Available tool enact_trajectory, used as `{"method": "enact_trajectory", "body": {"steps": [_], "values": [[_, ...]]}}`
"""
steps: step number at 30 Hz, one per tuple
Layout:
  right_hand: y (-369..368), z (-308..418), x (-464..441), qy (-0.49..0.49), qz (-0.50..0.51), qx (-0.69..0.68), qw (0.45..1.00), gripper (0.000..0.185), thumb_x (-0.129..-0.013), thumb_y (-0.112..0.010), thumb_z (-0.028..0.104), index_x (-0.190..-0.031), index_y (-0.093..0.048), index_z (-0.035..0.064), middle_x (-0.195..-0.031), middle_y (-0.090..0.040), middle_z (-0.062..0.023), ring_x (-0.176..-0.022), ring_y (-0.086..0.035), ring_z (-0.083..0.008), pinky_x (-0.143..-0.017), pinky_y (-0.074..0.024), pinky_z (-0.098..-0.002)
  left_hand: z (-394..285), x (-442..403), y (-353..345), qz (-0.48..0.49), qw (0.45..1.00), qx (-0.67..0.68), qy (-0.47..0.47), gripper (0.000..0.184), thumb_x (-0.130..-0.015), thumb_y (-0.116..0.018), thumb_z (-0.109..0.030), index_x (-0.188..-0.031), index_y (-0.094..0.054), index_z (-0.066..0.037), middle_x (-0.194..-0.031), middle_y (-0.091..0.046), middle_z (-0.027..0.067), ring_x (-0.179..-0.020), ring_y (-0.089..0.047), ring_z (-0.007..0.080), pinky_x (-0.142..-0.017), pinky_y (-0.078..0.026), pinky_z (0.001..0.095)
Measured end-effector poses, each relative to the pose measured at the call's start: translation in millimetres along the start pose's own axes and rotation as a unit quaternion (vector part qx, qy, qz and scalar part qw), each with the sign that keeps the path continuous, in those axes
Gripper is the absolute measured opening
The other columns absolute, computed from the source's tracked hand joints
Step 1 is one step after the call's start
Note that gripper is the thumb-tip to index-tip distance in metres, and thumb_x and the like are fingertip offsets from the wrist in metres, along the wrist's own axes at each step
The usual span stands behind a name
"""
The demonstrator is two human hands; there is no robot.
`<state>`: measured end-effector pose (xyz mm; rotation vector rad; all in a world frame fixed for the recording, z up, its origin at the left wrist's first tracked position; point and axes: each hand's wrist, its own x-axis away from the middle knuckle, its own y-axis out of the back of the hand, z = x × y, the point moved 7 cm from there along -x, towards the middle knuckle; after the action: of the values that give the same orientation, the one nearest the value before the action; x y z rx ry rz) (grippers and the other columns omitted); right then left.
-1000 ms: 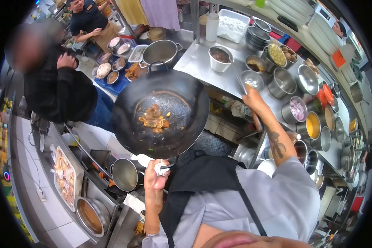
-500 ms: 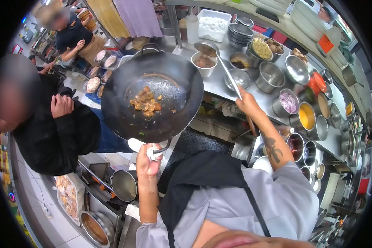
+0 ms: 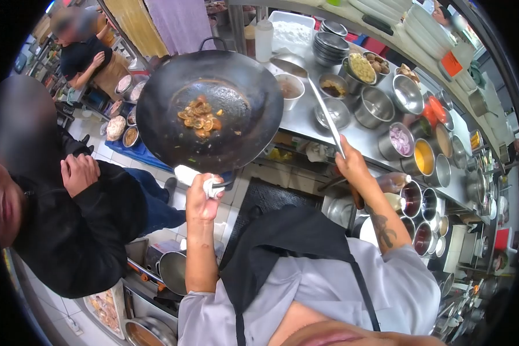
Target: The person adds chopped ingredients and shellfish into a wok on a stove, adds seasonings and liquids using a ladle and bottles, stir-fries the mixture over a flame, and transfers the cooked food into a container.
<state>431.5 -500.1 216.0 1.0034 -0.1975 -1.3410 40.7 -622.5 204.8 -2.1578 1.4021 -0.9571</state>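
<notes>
My left hand is closed around the wok's handle through a folded white cloth. The large dark wok is held up in front of me, tilted so that its inside faces me. Brown sliced pieces of food lie in a small heap in its middle; I cannot tell their kind. My right hand grips a long-handled metal ladle with a wooden handle end. The ladle's bowl is at the back rim of a white tub with brownish contents, apart from the wok.
The steel counter on the right bears metal bowls, red onions, yellow liquid and a white powder tub. A person in black stands close on the left. Another person stands farther back. A dark mat covers the floor.
The view has shifted a little. The wok and its food sit slightly higher and farther left. The ladle's bowl has moved slightly away from over the white tub. Both hands keep their grips.
</notes>
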Motion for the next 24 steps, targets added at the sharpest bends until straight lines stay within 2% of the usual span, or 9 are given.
{"method": "enact_trajectory", "body": {"steps": [6, 11, 13, 16, 17, 19, 21, 23, 24], "values": [[-40, -26, -15, -0.038, 0.045, -0.025, 0.998, 0.056, -0.082, -0.056, 0.005, -0.135, -0.041, -0.0026, -0.091, -0.060, -0.0288, -0.086, -0.060, -0.0455, -0.075, -0.0476, -0.0446, 9, -54, 16, 0.003, 1.000, 0.006, -0.014, 0.010, -0.086, -0.052, -0.012, -0.087, -0.055, -0.002, -0.075, -0.059, 0.0116, -0.066, -0.059, 0.0200, -0.048, -0.041, 0.0314], [-28, -9, -30, 0.077, 0.009, -0.029, 0.997, 0.057, -0.084, -0.059, 0.005, -0.137, -0.040, -0.0023, -0.107, -0.060, -0.0269, -0.097, -0.062, -0.0379, -0.086, -0.0476, -0.0363, 6, -61, 11, 0.007, 0.999, 0.016, -0.027, 0.012, -0.088, -0.051, -0.012, -0.087, -0.056, -0.002, -0.075, -0.061, 0.0124, -0.064, -0.059, 0.0204, -0.047, -0.042, 0.0306], [-34, -4, -49, 0.048, 0.060, -0.077, 0.994, 0.056, -0.084, -0.060, 0.005, -0.137, -0.042, -0.0018, -0.105, -0.063, -0.0222, -0.091, -0.065, -0.0291, -0.082, -0.0488, -0.0319, 10, -57, 7, 0.009, 0.999, 0.032, -0.026, 0.012, -0.088, -0.051, -0.012, -0.087, -0.056, -0.002, -0.074, -0.061, 0.0125, -0.063, -0.058, 0.0205, -0.047, -0.043, 0.0303], [-47, 22, -100, 0.153, 0.054, -0.073, 0.984, 0.055, -0.087, -0.059, 0.008, -0.139, -0.042, 0.0015, -0.080, -0.062, -0.0094, -0.056, -0.056, -0.0133, -0.055, -0.0474, -0.0267, 11, -47, -6, 0.014, 0.999, 0.036, -0.035, 0.011, -0.088, -0.051, -0.012, -0.088, -0.056, -0.002, -0.074, -0.061, 0.0122, -0.063, -0.058, 0.0202, -0.047, -0.042, 0.0302], [-55, 43, -116, 0.059, 0.137, -0.108, 0.983, 0.054, -0.088, -0.058, 0.009, -0.139, -0.042, 0.0015, -0.075, -0.060, -0.0077, -0.049, -0.052, -0.0113, -0.049, -0.0454, -0.0261, 11, -45, -8, 0.016, 0.998, 0.040, -0.036, 0.011, -0.087, -0.052, -0.012, -0.089, -0.056, -0.002, -0.074, -0.061, 0.0121, -0.063, -0.058, 0.0202, -0.046, -0.042, 0.0302], [-79, 82, -135, 0.003, 0.241, -0.197, 0.950, 0.054, -0.089, -0.058, 0.012, -0.139, -0.040, 0.0005, -0.074, -0.060, -0.0088, -0.050, -0.053, -0.0128, -0.049, -0.0474, -0.0290, 13, -45, -9, 0.016, 0.999, 0.034, -0.039, 0.010, -0.087, -0.052, -0.012, -0.090, -0.055, -0.002, -0.073, -0.060, 0.0114, -0.061, -0.058, 0.0199, -0.046, -0.042, 0.0299], [-95, 121, -128, 0.026, 0.244, -0.145, 0.959, 0.054, -0.089, -0.056, 0.011, -0.139, -0.040, 0.0022, -0.075, -0.060, -0.0102, -0.054, -0.055, -0.0164, -0.052, -0.0487, -0.0306, 15, -37, -14, 0.013, 0.999, 0.028, -0.041, 0.010, -0.086, -0.053, -0.012, -0.090, -0.055, -0.003, -0.072, -0.060, 0.0108, -0.061, -0.058, 0.0197, -0.046, -0.043, 0.0297], [-99, 132, -120, 0.132, 0.206, -0.095, 0.965, 0.055, -0.088, -0.055, 0.009, -0.140, -0.040, 0.0046, -0.076, -0.060, -0.0116, -0.058, -0.057, -0.0204, -0.056, -0.0498, -0.0321, 11, -39, -18, 0.013, 0.999, 0.003, -0.042, 0.007, -0.089, -0.049, -0.012, -0.093, -0.052, -0.006, -0.074, -0.059, 0.0087, -0.064, -0.059, 0.0169, -0.047, -0.043, 0.0281], [-104, 119, -107, 0.226, 0.163, -0.075, 0.957, 0.055, -0.087, -0.055, 0.008, -0.141, -0.040, 0.0061, -0.077, -0.060, -0.0123, -0.060, -0.058, -0.0226, -0.058, -0.0502, -0.0329, 9, -41, -19, 0.008, 0.999, 0.004, -0.042, 0.008, -0.089, -0.049, -0.012, -0.092, -0.051, -0.006, -0.074, -0.060, 0.0088, -0.063, -0.059, 0.0169, -0.047, -0.043, 0.0281]]}}
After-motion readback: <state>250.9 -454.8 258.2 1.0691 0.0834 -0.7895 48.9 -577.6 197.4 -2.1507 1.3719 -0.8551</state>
